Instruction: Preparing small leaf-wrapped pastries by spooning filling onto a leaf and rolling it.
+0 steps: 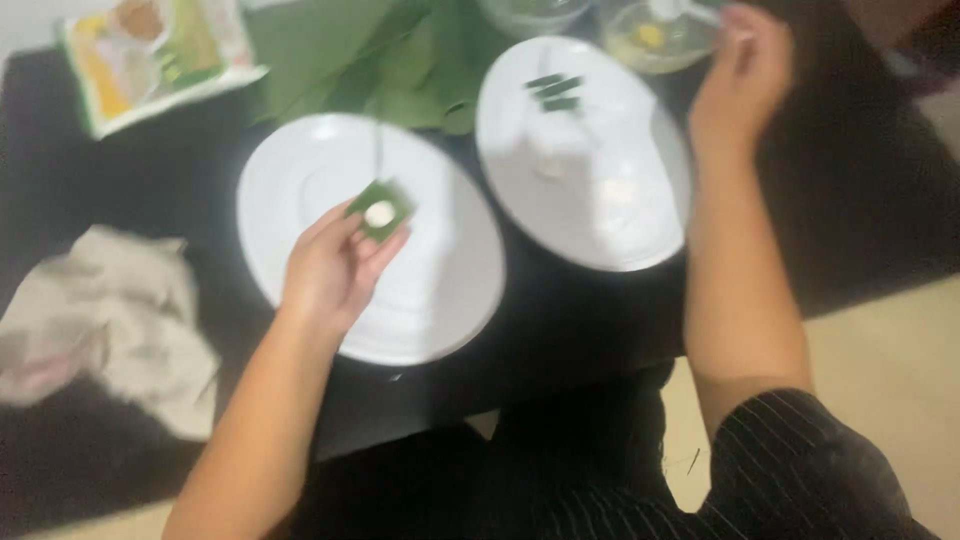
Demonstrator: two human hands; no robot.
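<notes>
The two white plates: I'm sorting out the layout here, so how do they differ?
The left plate sits nearer the person and looks bare, with the left hand holding a small green leaf piece topped by a white lump over it. The right plate sits farther back and carries dark green strips and pale lumps. Both are round, white, on the dark table.

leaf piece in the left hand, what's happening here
A person sits at a dark table. The left hand holds a small green leaf piece with a white lump on it, above the near white plate. The right hand reaches to a glass bowl at the far edge. The second plate carries a few white lumps and green strips.
</notes>
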